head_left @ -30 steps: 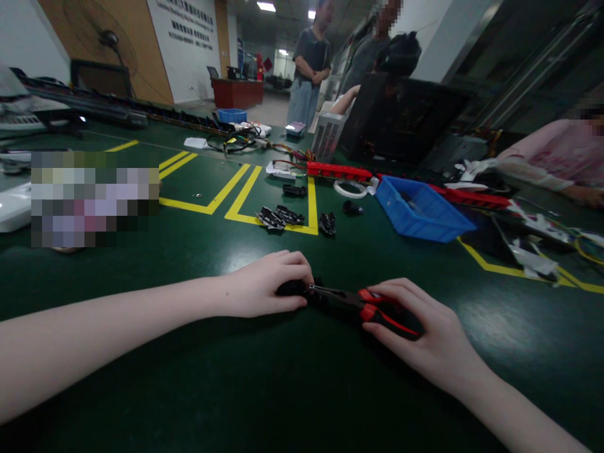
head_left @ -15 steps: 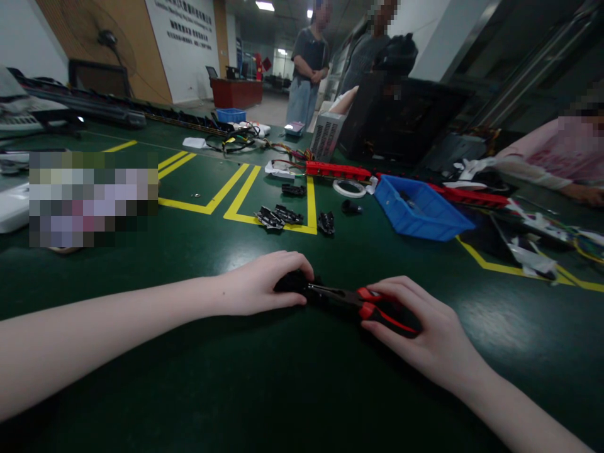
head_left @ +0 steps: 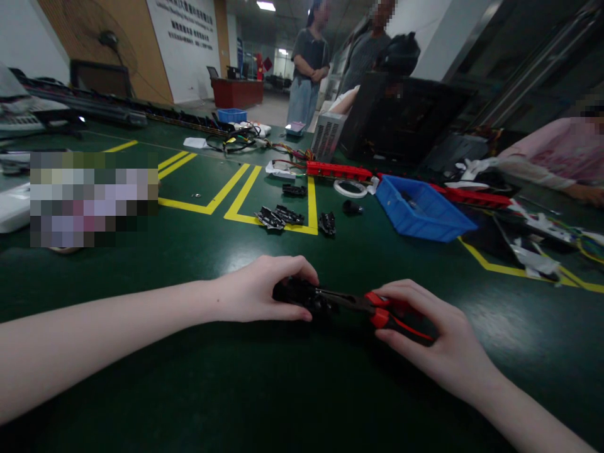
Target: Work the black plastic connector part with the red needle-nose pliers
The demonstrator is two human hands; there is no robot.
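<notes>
My left hand (head_left: 268,286) is closed round a small black plastic part (head_left: 297,293), thumb on the near side and fingers on the far side. From the right, needle-nose pliers (head_left: 380,308) with red and black handles reach to this part, and their tips meet its upper side. My right hand (head_left: 434,333) grips the pliers by the handles. What the jaws hold, if anything, is too small to tell. Beyond my hands lie several similar black parts (head_left: 289,214), some within a yellow outline on the green table.
A blue bin (head_left: 425,217) stands right of centre, beside a roll of white tape (head_left: 350,187) and a red strip (head_left: 337,170). A grey power supply (head_left: 325,137) with cables is farther back. At the right edge, another person's sleeve (head_left: 542,151) rests near the table.
The pliers and my right hand have shifted slightly right and toward me. My left hand has moved slightly down, and more of the black part shows between its fingers.
</notes>
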